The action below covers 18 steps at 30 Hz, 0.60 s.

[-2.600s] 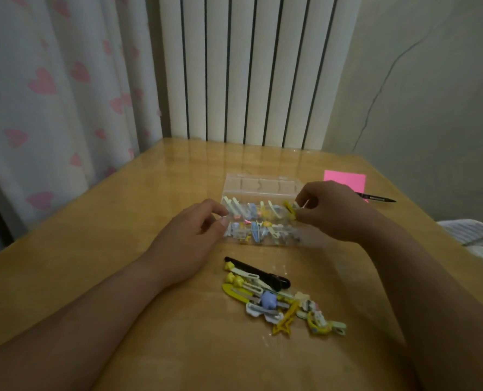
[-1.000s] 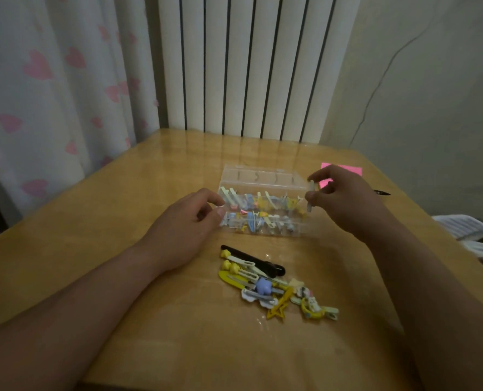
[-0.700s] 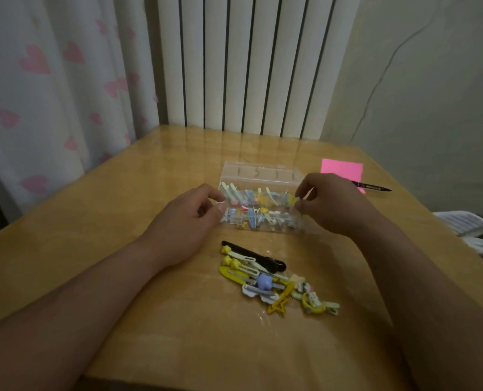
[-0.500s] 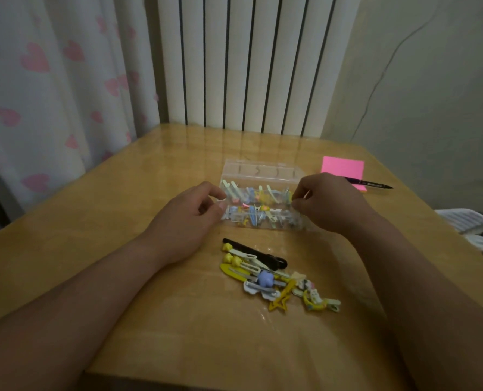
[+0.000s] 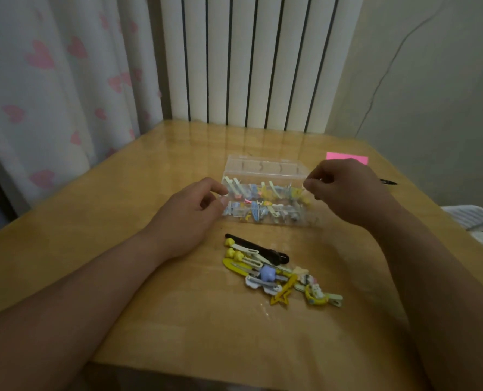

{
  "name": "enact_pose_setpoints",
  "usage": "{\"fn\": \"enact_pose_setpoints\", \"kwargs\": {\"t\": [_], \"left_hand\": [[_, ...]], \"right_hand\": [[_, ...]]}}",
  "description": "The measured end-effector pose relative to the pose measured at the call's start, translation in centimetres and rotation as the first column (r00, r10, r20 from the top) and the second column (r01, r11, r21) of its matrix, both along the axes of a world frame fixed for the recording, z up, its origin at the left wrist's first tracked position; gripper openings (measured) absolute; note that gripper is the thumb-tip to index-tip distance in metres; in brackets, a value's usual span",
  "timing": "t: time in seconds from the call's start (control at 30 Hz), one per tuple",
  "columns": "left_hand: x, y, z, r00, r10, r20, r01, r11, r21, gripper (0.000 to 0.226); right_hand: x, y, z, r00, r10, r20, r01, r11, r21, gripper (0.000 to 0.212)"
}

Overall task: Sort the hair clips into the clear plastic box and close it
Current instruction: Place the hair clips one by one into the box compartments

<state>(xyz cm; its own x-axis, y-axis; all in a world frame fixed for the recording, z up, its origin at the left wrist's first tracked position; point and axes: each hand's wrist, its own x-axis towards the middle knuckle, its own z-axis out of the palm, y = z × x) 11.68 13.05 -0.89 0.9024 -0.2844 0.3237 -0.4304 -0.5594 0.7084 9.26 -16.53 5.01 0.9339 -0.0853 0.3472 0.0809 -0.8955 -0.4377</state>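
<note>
The clear plastic box (image 5: 265,218) stands mid-table with its lid (image 5: 262,167) open at the back and several pastel hair clips inside. My left hand (image 5: 189,218) holds the box's left end between thumb and curled fingers. At the box's right rear corner, my right hand (image 5: 347,190) has its fingers curled and its fingertips pinched together; what they hold is hidden. A loose pile of hair clips (image 5: 274,273) lies on the table in front of the box: a long black one, yellow ones, a blue one and a yellow star.
A pink sticky note pad (image 5: 347,158) and a black pen (image 5: 388,181) lie behind my right hand. White cloth (image 5: 471,218) sits past the table's right edge. A radiator and a heart-print curtain stand behind the table.
My right hand carried a pale clip to the right end of the box, lowered it in, then drew slightly up and right. My left hand stayed at the box's left end.
</note>
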Motion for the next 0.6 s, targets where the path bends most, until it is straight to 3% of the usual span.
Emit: {"fn": "enact_pose_setpoints", "kwargs": {"t": [0.17,0.33,0.5,0.6], "left_hand": [[-0.1,-0.1,0.1,1.000,0.005,0.010,-0.005,1.000,0.010,0.018],[-0.2,-0.1,0.2,1.000,0.016,0.002,-0.016,1.000,0.012,0.018],[-0.3,-0.3,0.3,1.000,0.020,0.009,-0.020,1.000,0.013,0.018],[-0.4,-0.3,0.3,1.000,0.021,0.003,-0.021,1.000,0.009,0.019]], "right_hand": [[-1.9,2.0,1.3,0.959,0.254,-0.126,-0.251,0.967,0.040,0.007],[-2.9,4.1,1.1,0.822,0.412,-0.393,-0.453,0.892,-0.012,0.006],[-3.6,5.5,1.1,0.784,0.501,-0.366,-0.532,0.847,0.020,0.010],[-3.9,6.9,0.3,0.788,0.484,-0.382,-0.547,0.834,-0.073,0.014]]}}
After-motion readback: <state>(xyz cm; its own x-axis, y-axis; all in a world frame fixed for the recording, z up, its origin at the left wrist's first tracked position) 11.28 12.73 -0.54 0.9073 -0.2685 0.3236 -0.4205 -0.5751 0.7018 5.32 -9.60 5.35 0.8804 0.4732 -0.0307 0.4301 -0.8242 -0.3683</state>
